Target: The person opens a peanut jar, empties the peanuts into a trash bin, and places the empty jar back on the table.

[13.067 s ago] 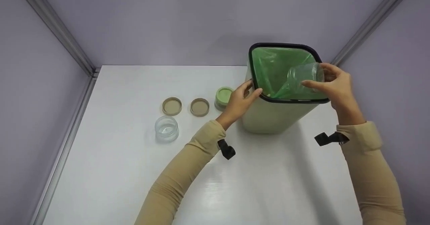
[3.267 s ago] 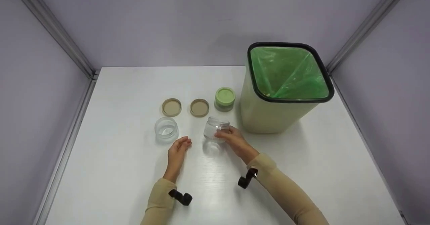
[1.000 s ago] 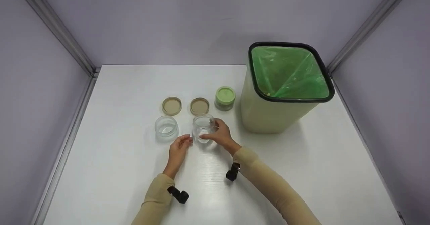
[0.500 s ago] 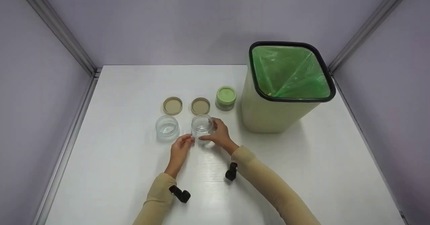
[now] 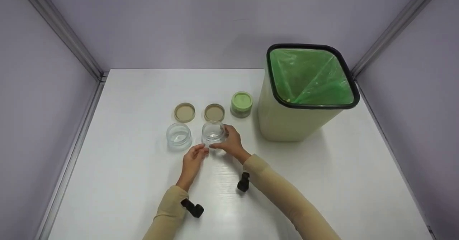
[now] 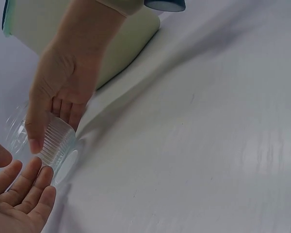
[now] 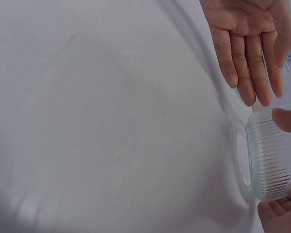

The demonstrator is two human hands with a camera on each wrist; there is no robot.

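Note:
My right hand (image 5: 223, 140) grips a clear ribbed glass jar (image 5: 213, 132) without a lid, low over the white table (image 5: 143, 89), just in front of a tan lid (image 5: 214, 112). In the left wrist view the thumb and fingers (image 6: 36, 141) wrap the jar (image 6: 58, 143) from above. Whether its base touches the table I cannot tell. My left hand (image 5: 199, 151) lies open beside the jar with straight fingers (image 7: 247, 73) and holds nothing. A second open glass jar (image 5: 178, 136) stands to the left, with another tan lid (image 5: 184, 112) behind it.
A small jar with a green lid (image 5: 241, 104) stands beside a pale bin (image 5: 287, 125) with a black rim and green liner at the right rear. Purple walls close in the table on the left, back and right.
My right hand has carried the glass jar leftward and slightly away from me, to just in front of the right tan lid. My left hand has stayed close beside it.

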